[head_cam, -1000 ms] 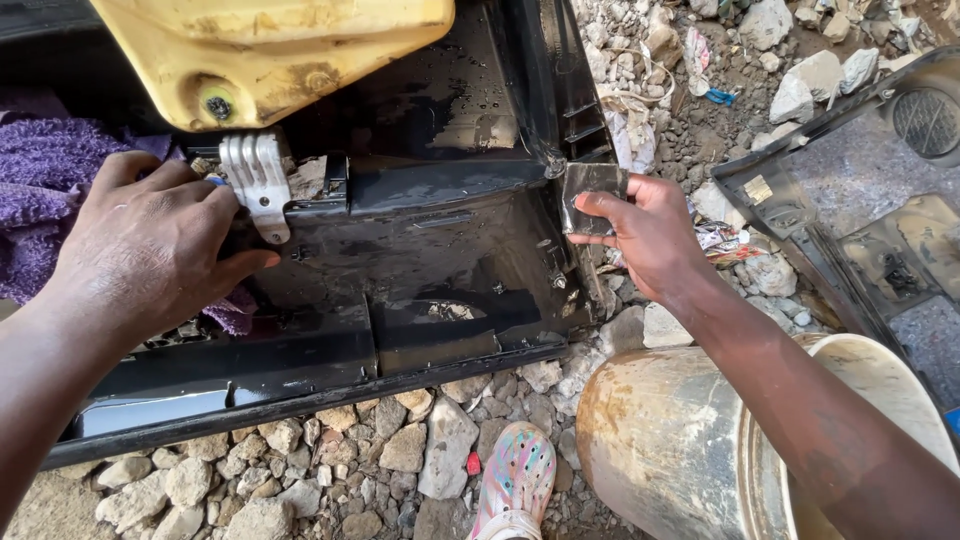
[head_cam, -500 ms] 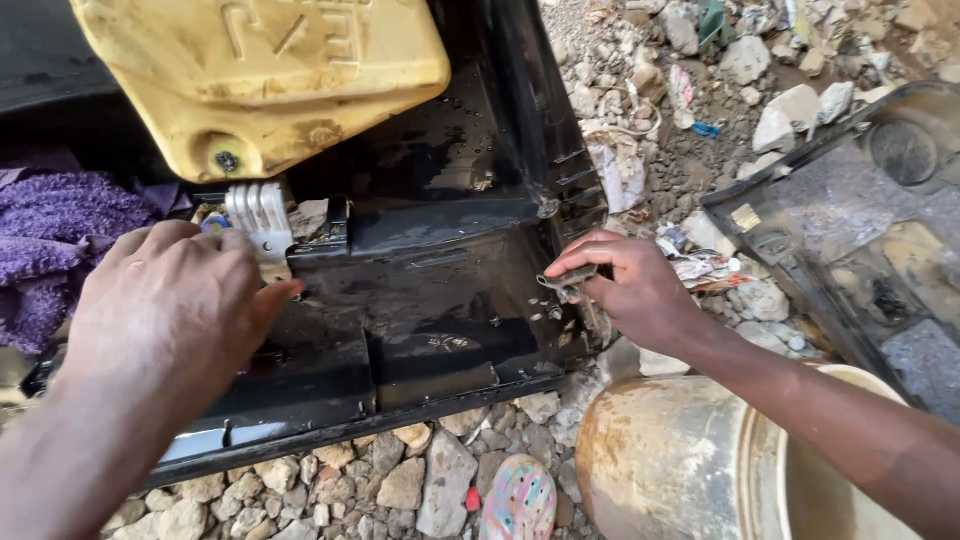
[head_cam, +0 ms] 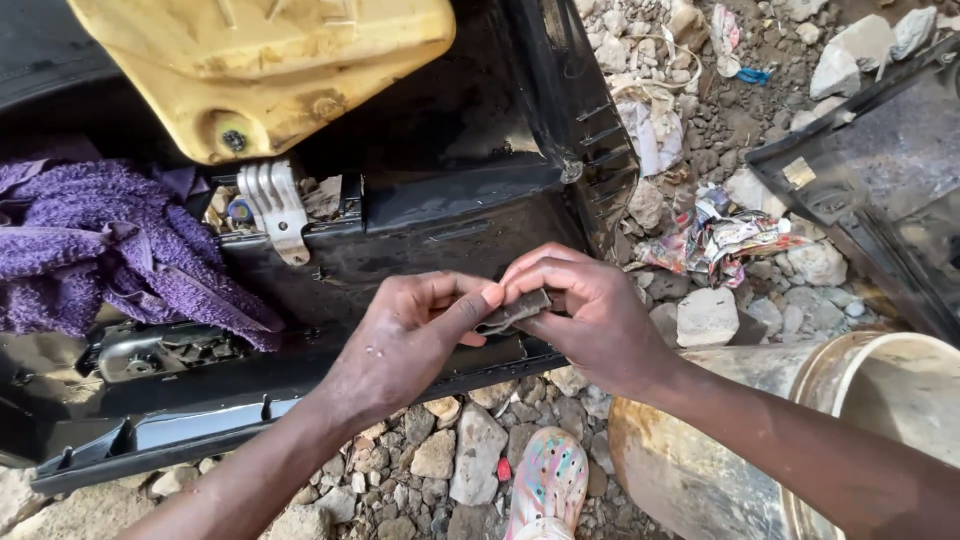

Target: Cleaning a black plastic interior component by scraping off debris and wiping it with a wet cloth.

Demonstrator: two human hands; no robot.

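Observation:
My left hand [head_cam: 410,335] and my right hand [head_cam: 590,315] meet over the front edge of a black plastic vehicle body panel [head_cam: 420,215]. Both pinch a small dark grey folded piece, like worn sandpaper [head_cam: 515,310], held between the fingertips. Under the hands the panel's lower rim runs left to right. A yellow plastic tank [head_cam: 270,65] sits on the panel at the top. A white metal bracket [head_cam: 275,205] hangs just below the tank.
A purple towel [head_cam: 110,250] lies on the panel's left side. A dirty cream bucket [head_cam: 800,440] stands at the lower right. Another black panel [head_cam: 880,165] lies at the right. Stones and litter [head_cam: 720,235] cover the ground; a patterned shoe [head_cam: 550,480] shows below.
My left hand left the panel near the towel and came to the middle. My right hand moved left to meet it; both now grip the grey piece. The view shifted, showing more towel.

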